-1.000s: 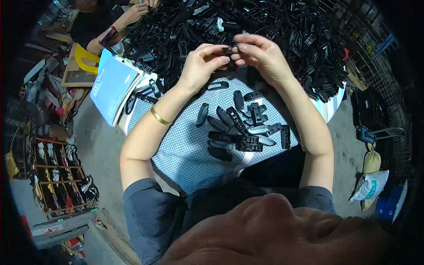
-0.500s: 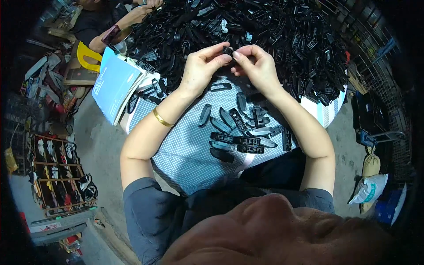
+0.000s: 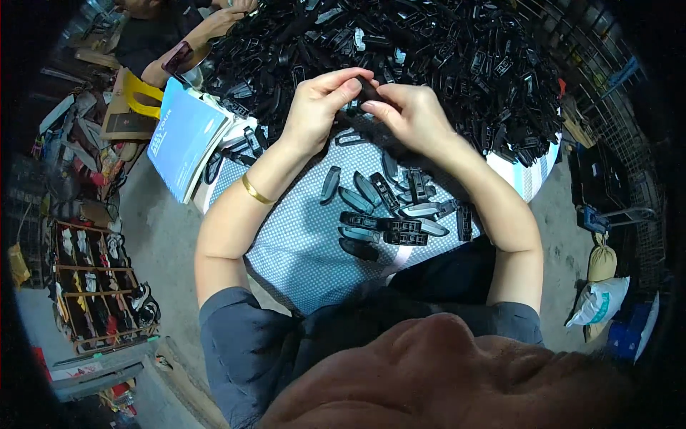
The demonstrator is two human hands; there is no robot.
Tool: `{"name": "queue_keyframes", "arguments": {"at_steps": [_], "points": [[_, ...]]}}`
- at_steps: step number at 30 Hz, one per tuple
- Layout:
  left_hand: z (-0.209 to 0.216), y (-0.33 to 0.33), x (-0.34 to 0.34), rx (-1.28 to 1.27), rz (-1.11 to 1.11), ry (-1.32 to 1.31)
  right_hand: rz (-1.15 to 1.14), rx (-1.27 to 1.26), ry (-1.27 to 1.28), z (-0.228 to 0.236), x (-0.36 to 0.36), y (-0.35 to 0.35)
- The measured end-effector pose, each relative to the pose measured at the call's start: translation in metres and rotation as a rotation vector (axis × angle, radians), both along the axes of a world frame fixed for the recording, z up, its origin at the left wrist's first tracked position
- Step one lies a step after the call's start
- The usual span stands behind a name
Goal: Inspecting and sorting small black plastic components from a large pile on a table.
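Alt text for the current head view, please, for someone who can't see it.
A person's left hand and right hand hold a small dark part between them above a patterned cloth. Loose dark pieces lie nearer the person; a large heap of black parts lies beyond. A blue book and another person's forearm show at upper left.

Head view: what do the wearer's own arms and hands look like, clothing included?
Short, dark blue-grey sleeves end above the elbows, leaving both forearms bare. The left wears a smooth, gold-coloured bangle; the right shows no jewellery. The left hand and right hand are gloveless, with no rings visible.
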State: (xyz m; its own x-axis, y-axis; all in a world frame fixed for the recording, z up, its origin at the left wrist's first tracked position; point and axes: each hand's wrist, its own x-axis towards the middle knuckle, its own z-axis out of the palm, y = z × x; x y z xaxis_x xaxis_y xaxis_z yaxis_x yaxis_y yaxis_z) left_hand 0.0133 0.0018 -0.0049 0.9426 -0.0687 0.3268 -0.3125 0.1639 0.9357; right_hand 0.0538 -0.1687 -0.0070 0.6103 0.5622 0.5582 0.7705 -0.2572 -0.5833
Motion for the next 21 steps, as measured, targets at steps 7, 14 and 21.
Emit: {"name": "queue_keyframes", "arguments": {"at_steps": [7, 14, 21], "points": [[0.021, -0.011, -0.022, 0.756, -0.195, 0.055, -0.154, -0.689, -0.076, 0.019, 0.015, -0.031], [0.009, -0.013, -0.019, 0.807, -0.133, 0.215, -0.174, -0.571, -0.143, 0.003, 0.006, -0.011], [0.001, 0.013, 0.002, 0.098, -0.015, 0.371, 0.028, 0.158, 0.467, -0.016, 0.014, 0.014]]}}
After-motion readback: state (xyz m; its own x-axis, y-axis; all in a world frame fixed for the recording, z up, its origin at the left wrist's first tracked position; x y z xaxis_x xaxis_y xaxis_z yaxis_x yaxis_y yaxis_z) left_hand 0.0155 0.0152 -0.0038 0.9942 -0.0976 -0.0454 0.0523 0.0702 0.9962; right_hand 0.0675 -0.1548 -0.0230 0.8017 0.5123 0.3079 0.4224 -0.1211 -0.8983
